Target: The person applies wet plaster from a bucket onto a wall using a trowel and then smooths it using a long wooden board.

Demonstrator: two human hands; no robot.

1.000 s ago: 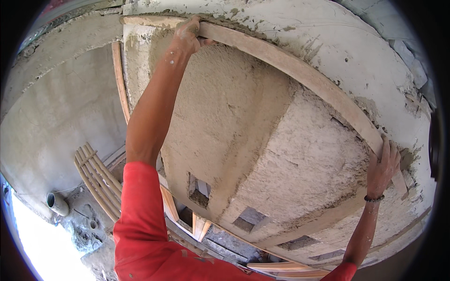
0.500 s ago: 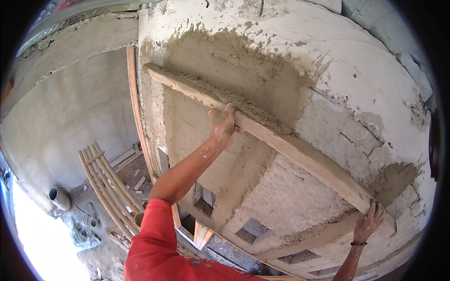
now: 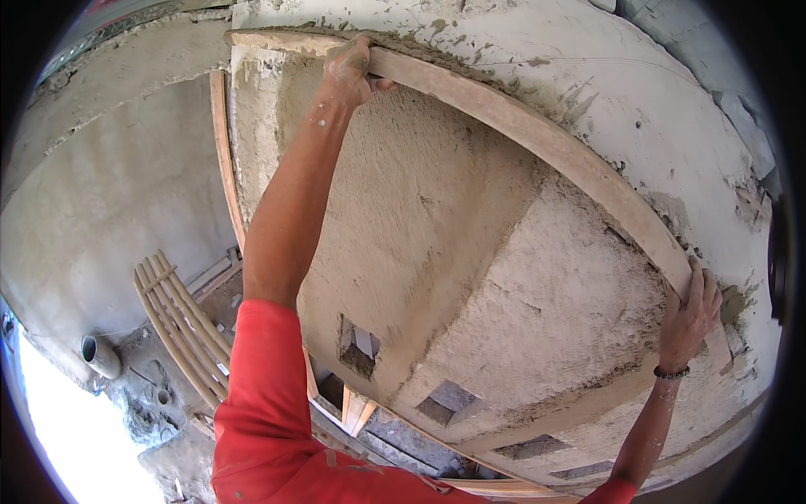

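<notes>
My left hand (image 3: 351, 71) grips a long, pale wooden board (image 3: 520, 134) near its upper left, arm stretched up. My right hand (image 3: 690, 315) grips the same board near its lower right end. The board lies diagonally against the plastered wall (image 3: 403, 210), its shape bent by the lens, with grey wet mortar (image 3: 470, 63) along its upper edge. Below it the wall is part smooth damp render, part rough pale plaster, with small square recesses (image 3: 359, 344) near the bottom.
A vertical wooden batten (image 3: 225, 155) runs at the wall's left edge, beside another grey wall (image 3: 101, 210). Below left are a bamboo rack (image 3: 180, 323), a grey pipe (image 3: 101, 357) and rubble on the ground (image 3: 164, 420). More timber (image 3: 357, 412) shows at the bottom.
Half a second ago the board sat lower on the wall; now both my hands have moved up with it, returning it to about where it was a second ago.
</notes>
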